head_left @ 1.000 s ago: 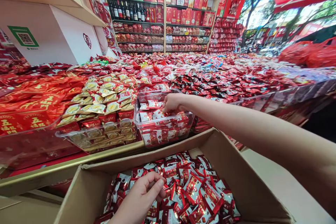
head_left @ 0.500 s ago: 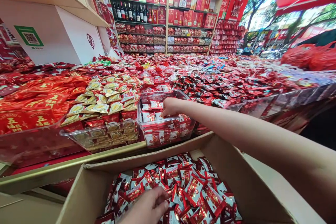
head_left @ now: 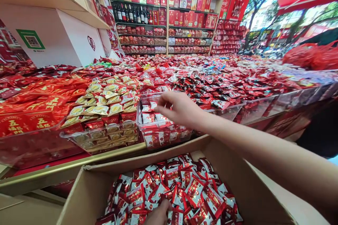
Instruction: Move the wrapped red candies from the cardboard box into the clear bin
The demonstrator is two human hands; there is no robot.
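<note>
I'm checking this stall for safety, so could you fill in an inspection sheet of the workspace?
Surface: counter with gold-coloured edge, crowded with packets.
Job's things: open cardboard box holding loose red-and-white packets; clear bin beyond it, also holding packets.
Clutter: durian packets heaped beside the bin; orange-red packs farther left.
Hands: left hand among the box's packets, grip unclear; right hand loosely curled over the bin, no packet visible in it.
Cables: nothing seen.
Surroundings: stocked shelves behind; red plastic bags at right.
</note>
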